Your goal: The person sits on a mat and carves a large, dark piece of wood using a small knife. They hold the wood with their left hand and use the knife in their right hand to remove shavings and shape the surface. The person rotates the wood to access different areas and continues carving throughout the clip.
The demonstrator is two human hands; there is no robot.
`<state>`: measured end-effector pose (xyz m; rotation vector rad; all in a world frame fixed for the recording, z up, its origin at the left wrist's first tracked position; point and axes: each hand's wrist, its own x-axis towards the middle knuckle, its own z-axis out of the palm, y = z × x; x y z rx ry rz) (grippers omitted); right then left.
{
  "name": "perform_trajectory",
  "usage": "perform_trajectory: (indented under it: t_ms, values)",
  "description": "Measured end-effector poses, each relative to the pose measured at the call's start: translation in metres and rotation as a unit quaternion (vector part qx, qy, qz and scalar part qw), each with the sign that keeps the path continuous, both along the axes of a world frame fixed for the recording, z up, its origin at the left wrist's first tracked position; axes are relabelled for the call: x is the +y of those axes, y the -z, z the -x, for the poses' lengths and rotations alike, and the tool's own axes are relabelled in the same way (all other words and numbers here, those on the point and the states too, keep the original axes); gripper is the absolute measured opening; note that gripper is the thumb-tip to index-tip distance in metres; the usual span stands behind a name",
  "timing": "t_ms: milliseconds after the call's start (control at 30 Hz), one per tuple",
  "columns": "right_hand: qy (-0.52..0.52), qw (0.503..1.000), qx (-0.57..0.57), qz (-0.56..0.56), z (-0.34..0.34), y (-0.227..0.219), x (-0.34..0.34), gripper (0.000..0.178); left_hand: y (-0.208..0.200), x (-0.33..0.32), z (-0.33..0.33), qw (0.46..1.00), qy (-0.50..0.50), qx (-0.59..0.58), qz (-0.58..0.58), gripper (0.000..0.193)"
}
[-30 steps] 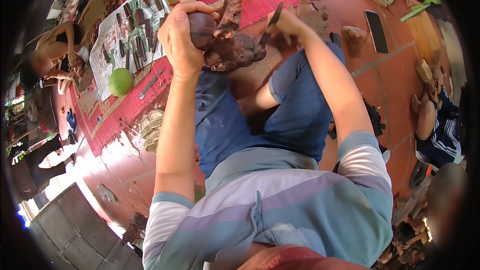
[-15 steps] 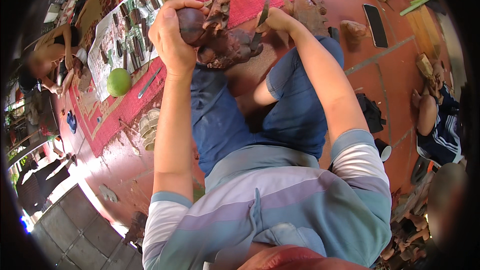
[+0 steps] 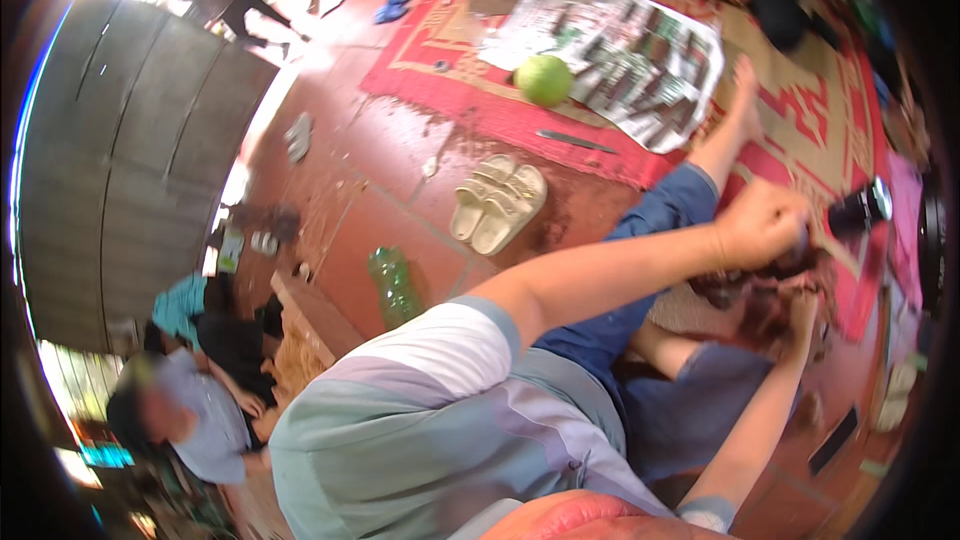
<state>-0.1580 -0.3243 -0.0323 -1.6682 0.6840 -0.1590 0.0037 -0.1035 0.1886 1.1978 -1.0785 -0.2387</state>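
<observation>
A dark brown carved wooden piece [image 3: 765,308] lies at my lap toward the right side of the head view, blurred and partly covered by my hands. My left hand [image 3: 762,225] is curled over its upper, rounded part, with the fingers closed. Close to the carving's other side is my right hand [image 3: 803,305]. Its fingers are smeared by motion, and I cannot make out a tool in it.
A white sheet [image 3: 690,105] bearing several carving tools lies on the red mat, with a green round fruit [image 3: 543,80] and a slim blade [image 3: 577,142] nearby. Cream sandals [image 3: 498,205], a green plastic bottle [image 3: 394,285] and a phone [image 3: 833,440] lie around me. Other people sit around.
The view has swung far to the left, so my hands and the carving now appear at the right. The dark flat-bladed tool seen earlier in my right hand no longer shows clearly.
</observation>
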Motion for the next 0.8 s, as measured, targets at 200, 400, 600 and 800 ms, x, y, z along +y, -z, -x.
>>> perform_trajectory:
  t_ms: [200,400,600,800]
  values:
    - [0.093,0.988,-0.034,0.118,0.020,0.016,-0.027,0.005,-0.006,-0.005,0.012,0.999,0.018,0.025,0.014,0.028]
    - [0.039,0.999,0.025,-0.012,0.009,-0.008,0.006,0.007,-0.008,-0.006,0.005,0.999,-0.003,0.026,0.046,0.026]
    - [0.074,0.997,0.022,-0.001,0.015,0.005,-0.028,0.008,-0.003,-0.002,0.004,0.998,-0.044,-0.012,0.040,0.026]
    - [0.003,0.979,0.007,0.202,0.007,0.023,-0.016,0.006,-0.002,0.001,-0.001,1.000,-0.009,0.000,0.007,0.024]
